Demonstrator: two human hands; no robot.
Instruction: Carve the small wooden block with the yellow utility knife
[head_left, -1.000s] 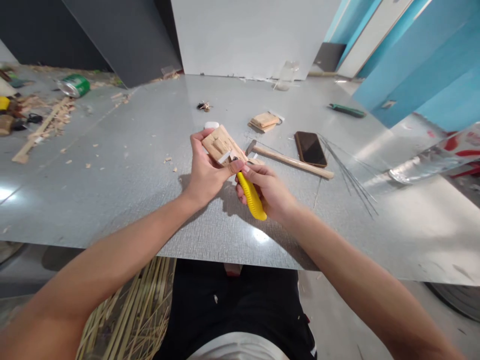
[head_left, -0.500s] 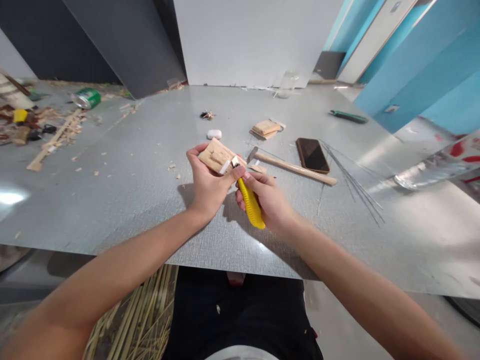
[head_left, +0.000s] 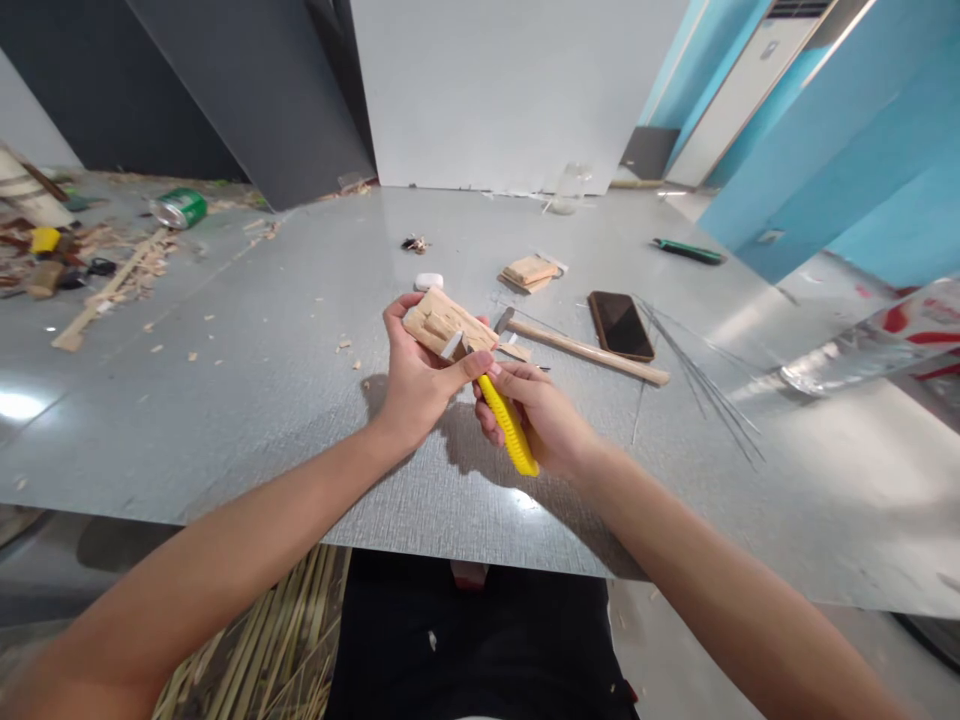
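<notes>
My left hand (head_left: 420, 385) grips a small carved wooden block (head_left: 442, 320) above the table, its fingers behind the wood. A yellow utility knife (head_left: 508, 425) is in my right hand (head_left: 544, 410), its handle slanting down toward me. The knife's blade rests on or close to the block's near face; exact contact is hard to see. My left thumb presses near the knife's front end, close to my right thumb. Just beyond the block, a hammer (head_left: 589, 347) with a wooden handle lies on the table.
Behind lie a white case (head_left: 429, 282), small stacked wood pieces (head_left: 529, 271) and a phone (head_left: 621, 325). Thin metal wires (head_left: 705, 380) spread at the right, below a green knife (head_left: 688, 251). A green can (head_left: 180, 208) and wood shavings (head_left: 146, 270) sit far left.
The knife blade has turned and shifted slightly left along the block. The yellow handle now stands steeper. The whole view has tilted slightly, and both hands keep their hold.
</notes>
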